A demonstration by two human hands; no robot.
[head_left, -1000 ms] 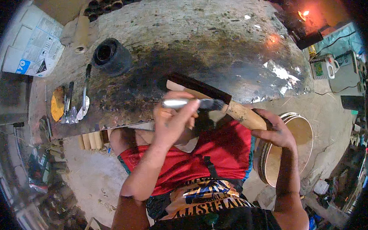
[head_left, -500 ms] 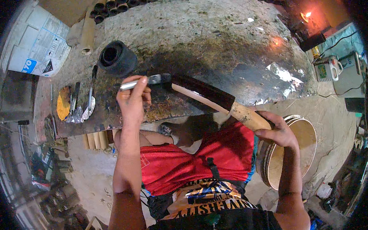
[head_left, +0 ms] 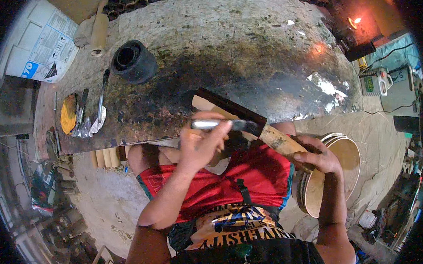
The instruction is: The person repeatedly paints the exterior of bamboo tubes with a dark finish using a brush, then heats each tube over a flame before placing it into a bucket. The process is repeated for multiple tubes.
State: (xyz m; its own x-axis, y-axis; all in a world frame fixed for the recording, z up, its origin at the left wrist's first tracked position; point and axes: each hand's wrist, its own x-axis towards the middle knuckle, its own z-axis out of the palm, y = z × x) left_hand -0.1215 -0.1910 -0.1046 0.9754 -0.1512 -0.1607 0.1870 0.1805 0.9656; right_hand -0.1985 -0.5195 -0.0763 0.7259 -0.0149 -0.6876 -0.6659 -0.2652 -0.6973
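My left hand point(head_left: 200, 144) pinches a flat brush point(head_left: 237, 125) with a pale, shiny handle. Its dark bristles meet the bamboo tube point(head_left: 279, 140) where the dark coating ends and bare bamboo begins. My right hand point(head_left: 322, 154) grips the bare near end of that tube, which slants up and left over the table's front edge. Dark brown-black coating covers its upper side, while a pale strip along the lower left side is uncoated. Beyond my left hand stands a black round pot point(head_left: 135, 64) with a dark inside.
Left on the stained table point(head_left: 217, 37) lie a yellow piece point(head_left: 68, 114) and several slim tools. A white bucket point(head_left: 44, 42) stands far left; stacked dark tubes point(head_left: 139, 2) line the back. A round drum-like thing point(head_left: 334, 178) sits by my right arm. A small flame point(head_left: 356, 21) burns far right.
My left hand has brought the brush right and nearer, from the tube's far end to the coating's near edge. The tube has turned a little, showing more pale side.
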